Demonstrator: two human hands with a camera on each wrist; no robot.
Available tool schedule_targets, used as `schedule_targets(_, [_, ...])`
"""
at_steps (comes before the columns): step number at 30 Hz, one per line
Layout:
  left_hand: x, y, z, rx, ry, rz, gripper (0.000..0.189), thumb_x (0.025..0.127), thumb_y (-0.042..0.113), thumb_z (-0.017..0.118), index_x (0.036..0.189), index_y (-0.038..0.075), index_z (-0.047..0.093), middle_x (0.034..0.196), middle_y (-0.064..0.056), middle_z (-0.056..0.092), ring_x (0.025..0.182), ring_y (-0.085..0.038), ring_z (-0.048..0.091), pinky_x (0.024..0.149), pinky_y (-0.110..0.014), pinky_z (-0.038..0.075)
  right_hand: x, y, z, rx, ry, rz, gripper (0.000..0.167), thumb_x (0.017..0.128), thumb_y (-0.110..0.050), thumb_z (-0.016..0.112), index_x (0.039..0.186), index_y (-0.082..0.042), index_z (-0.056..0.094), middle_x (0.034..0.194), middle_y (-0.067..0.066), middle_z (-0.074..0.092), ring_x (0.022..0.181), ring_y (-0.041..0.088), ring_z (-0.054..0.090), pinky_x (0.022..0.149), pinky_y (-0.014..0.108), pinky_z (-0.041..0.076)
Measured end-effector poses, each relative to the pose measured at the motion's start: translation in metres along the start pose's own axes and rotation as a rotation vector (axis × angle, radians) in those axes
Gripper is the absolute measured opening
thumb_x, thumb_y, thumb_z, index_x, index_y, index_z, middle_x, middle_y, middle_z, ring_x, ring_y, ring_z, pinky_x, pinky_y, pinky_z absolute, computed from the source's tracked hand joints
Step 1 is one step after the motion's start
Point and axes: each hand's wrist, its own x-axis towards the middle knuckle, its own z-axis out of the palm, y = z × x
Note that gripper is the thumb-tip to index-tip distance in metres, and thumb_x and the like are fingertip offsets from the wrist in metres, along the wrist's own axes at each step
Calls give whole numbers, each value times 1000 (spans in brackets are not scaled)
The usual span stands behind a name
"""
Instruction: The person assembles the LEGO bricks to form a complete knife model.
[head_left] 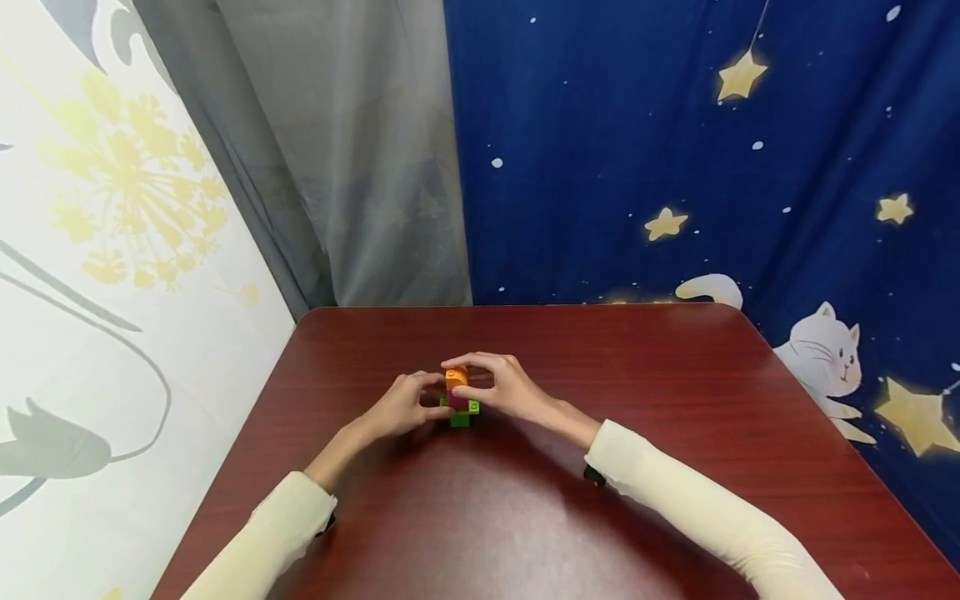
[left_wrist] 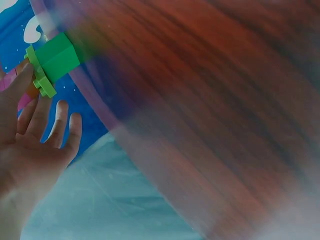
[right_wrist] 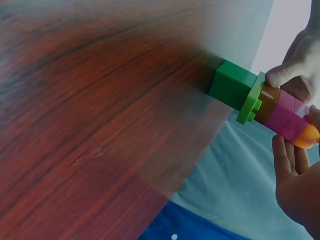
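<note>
A stack of toy building bricks stands upright on the table: a green brick (right_wrist: 234,82) at the bottom, a wider lime-green plate (right_wrist: 251,100), a brown brick (right_wrist: 266,104), pink bricks (right_wrist: 282,117) and a rounded orange brick (head_left: 452,377) on top. My left hand (head_left: 401,407) pinches the stack low down, its thumb by the lime-green plate and brown brick; its outer fingers stick out free in the left wrist view. From the right, my right hand (head_left: 513,387) holds the orange brick between thumb and fingers. Both hands partly cover the middle bricks in the head view.
The reddish-brown wooden table (head_left: 615,367) spreads out around the stack. Behind its far edge hang a grey curtain (head_left: 382,167) and a blue curtain (head_left: 585,150) with stars. A white patterned curtain (head_left: 150,350) runs along the left side.
</note>
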Motion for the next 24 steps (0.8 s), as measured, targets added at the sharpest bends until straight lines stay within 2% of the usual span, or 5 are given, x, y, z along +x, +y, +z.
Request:
schedule_targets(8, [18,7,10,-108,-68,-4,38,91,21,83,124,7,70,116,-8,74,109,-26,73,93,-47,57,-14,6,-13,0,9,30,46,89,-1,80,133,-9,69,130,7,70,116,22,68,93,50,57])
schedule_targets(12, [26,11,15,-103,-74,3,38,91,21,83,124,7,70,116,-8,74,106,-25,74,92,-46,58,-19,9,-19,22,29,43,48,87,5,80,132,-5,68,130,16,69,115,29,67,91,51,57])
schedule_targets(15, [33,15,18,-95,-75,1,39,91,20,83,124,6,70,115,-10,75,105,-25,74,91,-46,58,-22,11,-25,29,42,57,48,87,6,79,133,-3,67,130,18,69,114,31,68,91,47,58])
schedule_targets(20, [46,20,26,-100,-88,1,37,92,20,82,123,4,70,114,-10,76,103,-24,74,91,-45,58,-28,17,-40,39,38,99,47,90,0,79,135,-7,67,131,9,70,113,23,69,92,37,58])
schedule_targets(24, [57,24,32,-82,-94,-11,36,92,23,82,122,5,71,114,-9,76,104,-22,74,92,-43,58,-33,21,-52,47,28,131,48,92,-6,79,139,-10,66,131,2,70,112,21,70,93,36,57])
